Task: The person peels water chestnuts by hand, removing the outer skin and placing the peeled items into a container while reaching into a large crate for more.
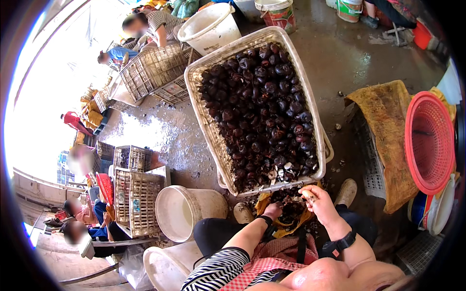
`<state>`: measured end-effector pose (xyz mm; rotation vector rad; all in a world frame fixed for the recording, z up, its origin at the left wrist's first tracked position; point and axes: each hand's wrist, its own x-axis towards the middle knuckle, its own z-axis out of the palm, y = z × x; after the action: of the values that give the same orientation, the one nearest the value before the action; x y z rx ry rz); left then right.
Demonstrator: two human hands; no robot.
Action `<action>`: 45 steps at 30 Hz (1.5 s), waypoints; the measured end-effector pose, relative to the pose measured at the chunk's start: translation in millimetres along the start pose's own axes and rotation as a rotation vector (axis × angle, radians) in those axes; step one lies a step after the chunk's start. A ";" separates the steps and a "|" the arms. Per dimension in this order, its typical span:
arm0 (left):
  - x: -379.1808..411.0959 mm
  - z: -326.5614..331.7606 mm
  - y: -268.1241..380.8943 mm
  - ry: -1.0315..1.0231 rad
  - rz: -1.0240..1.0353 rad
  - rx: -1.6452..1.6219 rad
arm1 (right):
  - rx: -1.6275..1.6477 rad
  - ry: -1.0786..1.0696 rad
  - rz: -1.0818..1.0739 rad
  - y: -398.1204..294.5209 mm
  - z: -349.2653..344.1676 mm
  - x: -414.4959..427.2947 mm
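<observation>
Before me stands a large white plastic crate (305, 78) heaped with dark water chestnuts (255, 105). A few pale, peeled pieces (287, 166) lie at its near end. My right hand (322, 205), just beyond that near rim, is closed around a small tool with a light wooden handle (309, 196); its working end is hard to make out. Lower and to the left, my left hand (273, 211) reaches over an open yellow sack (285, 232) with dark peelings (293, 209) in it. Its fingertips are partly hidden among dark bits, so whether they grip anything is unclear.
White buckets (213, 209) stand at my left, near stacked slatted crates (140, 200). To the right, a stained yellow cloth (387, 142) drapes over a crate, beside a red plastic basket (429, 142). Other people sit working at the left. The floor (338, 65) is wet.
</observation>
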<state>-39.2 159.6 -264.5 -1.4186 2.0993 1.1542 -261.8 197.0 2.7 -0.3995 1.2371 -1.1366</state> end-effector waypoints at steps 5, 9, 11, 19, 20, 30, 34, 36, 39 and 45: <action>-61.2 -39.3 30.9 -0.242 -0.043 -0.564 | -0.109 -0.106 -0.008 8.2 12.6 0.6; -128.6 -76.5 70.7 -0.385 -0.104 -0.951 | -0.232 -0.127 -0.022 14.7 18.8 -1.2; -154.3 -80.8 70.5 -0.412 -0.122 -1.181 | -0.321 -0.155 -0.015 15.0 23.8 -6.8; -226.3 -93.5 50.9 -0.238 -0.122 -1.642 | -0.643 -0.624 -0.147 83.6 41.2 -24.3; -233.6 -94.5 52.4 -0.223 -0.106 -1.545 | -0.665 -0.610 -0.190 96.7 41.6 -31.6; -266.6 -101.1 64.0 -0.045 0.026 -1.182 | -0.363 -0.365 -0.227 119.6 57.0 -77.5; -264.2 -92.5 62.7 0.506 0.385 -0.609 | 0.067 -0.203 0.173 118.2 56.3 -90.3; -252.2 -87.8 52.9 0.562 0.540 -0.415 | 0.068 -0.273 0.166 133.0 60.7 -82.0; -240.6 -71.8 35.9 0.347 0.553 -0.540 | 0.152 -0.331 0.185 137.4 67.6 -89.9; -260.5 -93.0 57.2 0.142 0.190 -1.184 | -0.112 0.134 -0.003 172.0 10.9 -50.7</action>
<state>36.5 252.2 -8.6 -1.7363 1.6169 2.6849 -168.6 311.6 -99.6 -0.4145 1.4224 -1.1136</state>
